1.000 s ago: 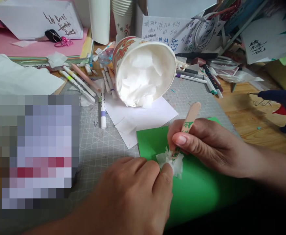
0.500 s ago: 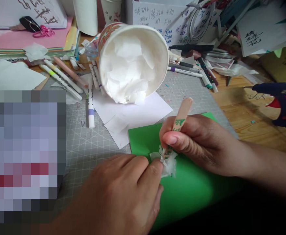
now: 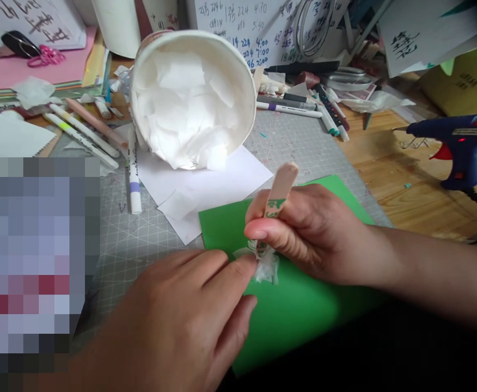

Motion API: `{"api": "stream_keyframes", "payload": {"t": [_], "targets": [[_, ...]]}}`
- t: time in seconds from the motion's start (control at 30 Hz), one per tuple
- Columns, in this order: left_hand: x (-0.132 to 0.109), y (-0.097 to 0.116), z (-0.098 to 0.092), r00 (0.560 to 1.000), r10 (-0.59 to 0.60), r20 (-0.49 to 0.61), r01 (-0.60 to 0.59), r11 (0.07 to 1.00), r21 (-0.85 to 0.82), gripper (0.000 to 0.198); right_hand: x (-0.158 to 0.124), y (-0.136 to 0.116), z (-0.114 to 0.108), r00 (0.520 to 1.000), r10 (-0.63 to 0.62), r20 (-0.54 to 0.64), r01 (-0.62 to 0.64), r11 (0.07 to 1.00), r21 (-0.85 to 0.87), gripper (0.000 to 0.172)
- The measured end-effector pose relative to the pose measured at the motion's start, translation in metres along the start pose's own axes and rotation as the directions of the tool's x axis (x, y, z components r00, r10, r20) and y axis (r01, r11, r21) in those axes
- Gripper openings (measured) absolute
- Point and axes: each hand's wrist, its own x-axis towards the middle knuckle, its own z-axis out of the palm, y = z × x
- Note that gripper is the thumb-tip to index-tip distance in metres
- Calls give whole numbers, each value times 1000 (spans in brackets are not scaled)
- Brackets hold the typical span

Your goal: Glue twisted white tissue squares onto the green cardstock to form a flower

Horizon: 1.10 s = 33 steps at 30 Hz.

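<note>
My right hand (image 3: 304,234) is closed round a wooden craft stick (image 3: 282,182) with green printing, held upright and tilted slightly right. The stick's lower end presses into a small bunch of crumpled white tissue paper (image 3: 267,268). That bunch lies on a green sheet (image 3: 230,223). My left hand (image 3: 193,305) rests at the left of the bunch. Its index fingertip touches the tissue, and the thumb stands apart below; its other fingertips are hidden. Behind the hands, a paper tub (image 3: 249,103) tipped toward me holds many white paper pieces (image 3: 185,109).
A white sheet (image 3: 238,174) lies under the tub on a grey cutting mat (image 3: 157,228). Markers (image 3: 134,185) are scattered on both sides. A blue glue gun (image 3: 463,147) with a red light stands at right on the wood. A blurred-out block covers the lower left.
The view has shifted, moving everything slightly left in the picture. My left thumb has spread away from the index finger. My right hand still grips the stick against the tissue.
</note>
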Motion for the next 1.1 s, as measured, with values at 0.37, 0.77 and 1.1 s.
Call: {"api": "stream_keyframes", "payload": {"t": [0.37,0.77,1.1], "targets": [[6,-1,-8,999,-50,18,50,999,-7,21,6,12,3,952,304,-32,-252,840,480,46],[8,-1,-9,999,-44,21,42,996,76,16,-28,12,-11,856,479,-195,-158,602,783,23],[13,-1,-9,987,-129,-93,130,992,0,15,-24,-8,-12,955,280,-97,-185,820,542,35]]}}
